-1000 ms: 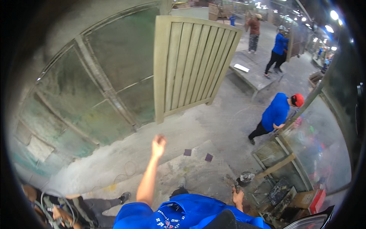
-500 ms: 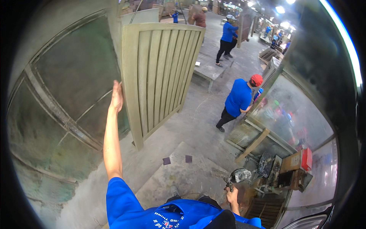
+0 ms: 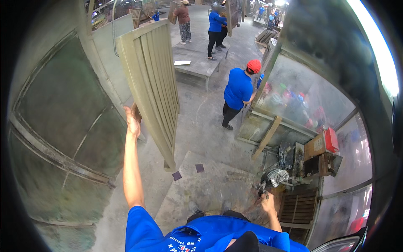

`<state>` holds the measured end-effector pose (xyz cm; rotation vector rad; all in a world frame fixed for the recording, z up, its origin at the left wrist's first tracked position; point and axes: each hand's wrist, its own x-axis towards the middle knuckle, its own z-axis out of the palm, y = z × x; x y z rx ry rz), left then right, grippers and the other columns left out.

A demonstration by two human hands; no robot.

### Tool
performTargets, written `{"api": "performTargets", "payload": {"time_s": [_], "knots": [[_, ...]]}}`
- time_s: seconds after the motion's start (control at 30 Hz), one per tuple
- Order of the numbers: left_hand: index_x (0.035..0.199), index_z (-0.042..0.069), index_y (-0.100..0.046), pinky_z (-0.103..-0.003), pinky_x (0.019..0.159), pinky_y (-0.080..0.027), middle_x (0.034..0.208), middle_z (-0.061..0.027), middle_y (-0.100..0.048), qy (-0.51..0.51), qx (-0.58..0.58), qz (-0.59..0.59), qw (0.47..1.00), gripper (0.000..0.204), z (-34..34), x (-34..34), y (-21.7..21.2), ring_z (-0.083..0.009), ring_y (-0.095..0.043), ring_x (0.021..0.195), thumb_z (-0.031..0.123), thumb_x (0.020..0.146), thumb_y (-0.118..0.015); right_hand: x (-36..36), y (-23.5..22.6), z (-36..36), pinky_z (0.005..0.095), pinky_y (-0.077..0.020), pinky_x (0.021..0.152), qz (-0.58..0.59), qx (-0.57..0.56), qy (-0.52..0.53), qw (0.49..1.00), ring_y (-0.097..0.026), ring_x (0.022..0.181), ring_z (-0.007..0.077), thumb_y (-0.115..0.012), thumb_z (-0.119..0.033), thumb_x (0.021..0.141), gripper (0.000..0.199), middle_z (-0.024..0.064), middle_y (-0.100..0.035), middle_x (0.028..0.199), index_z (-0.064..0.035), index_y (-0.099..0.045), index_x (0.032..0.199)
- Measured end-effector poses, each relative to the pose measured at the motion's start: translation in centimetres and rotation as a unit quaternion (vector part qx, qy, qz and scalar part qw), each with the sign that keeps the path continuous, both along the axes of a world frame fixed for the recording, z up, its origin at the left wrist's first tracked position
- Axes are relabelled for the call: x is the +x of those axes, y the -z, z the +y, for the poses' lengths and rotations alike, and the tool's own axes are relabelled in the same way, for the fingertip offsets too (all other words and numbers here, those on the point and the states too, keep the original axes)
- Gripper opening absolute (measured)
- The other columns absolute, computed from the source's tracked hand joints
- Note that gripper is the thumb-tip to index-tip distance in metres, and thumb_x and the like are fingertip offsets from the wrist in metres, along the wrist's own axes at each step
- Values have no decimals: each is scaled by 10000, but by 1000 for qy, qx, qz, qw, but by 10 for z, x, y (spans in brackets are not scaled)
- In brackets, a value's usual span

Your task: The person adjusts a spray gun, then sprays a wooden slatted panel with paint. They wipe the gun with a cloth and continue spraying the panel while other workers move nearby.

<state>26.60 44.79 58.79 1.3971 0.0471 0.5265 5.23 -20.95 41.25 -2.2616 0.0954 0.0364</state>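
A slatted wooden panel (image 3: 153, 84), olive-beige in colour, hangs upright in front of me on the left. My left hand (image 3: 133, 122) is at its near side edge, thumb stretched up and palm toward the wood. The other fingers lie against the edge and are partly hidden. Low on the right, my right hand (image 3: 268, 202) grips a dark spray gun (image 3: 262, 191). Beside the gun is a bundle of striped cloth (image 3: 276, 177), seemingly around its cup; I cannot see underneath.
A person in a red cap (image 3: 238, 88) stands beyond a hazy partition (image 3: 302, 98). Farther off, people handle panels near a low grey platform (image 3: 197, 63). Two dark squares (image 3: 199, 168) lie on the floor. Boxes (image 3: 317, 147) and another slatted panel (image 3: 298, 206) sit right; a stained wall (image 3: 63, 105) rises left.
The panel has turned and now shows more of its side edge, its slats seen at a steeper angle. My left hand has stayed at that edge. My view has swung to the right.
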Motion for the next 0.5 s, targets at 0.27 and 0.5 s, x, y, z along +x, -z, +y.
{"api": "performTargets", "payload": {"time_s": [0.27,0.5], "knots": [[1384,-76,-492,-397,1068,-419,1342,-244,-602,-214,162,-20,963,721,-134,25,-28,-301,-569,1255,512,984,-615,17,-26,-43,429,-471,655,-28,12,10,999,-574,652,267,-405,-835,899,917,144,-601,689,55,-617,838],[1367,-47,-526,-409,991,-481,1269,-221,-649,-261,189,8,947,799,-149,30,-34,-290,-629,1149,579,901,-695,46,-55,-58,382,-480,702,-84,76,-41,993,-600,708,196,-314,-908,858,1006,75,-653,737,36,-662,857]]}}
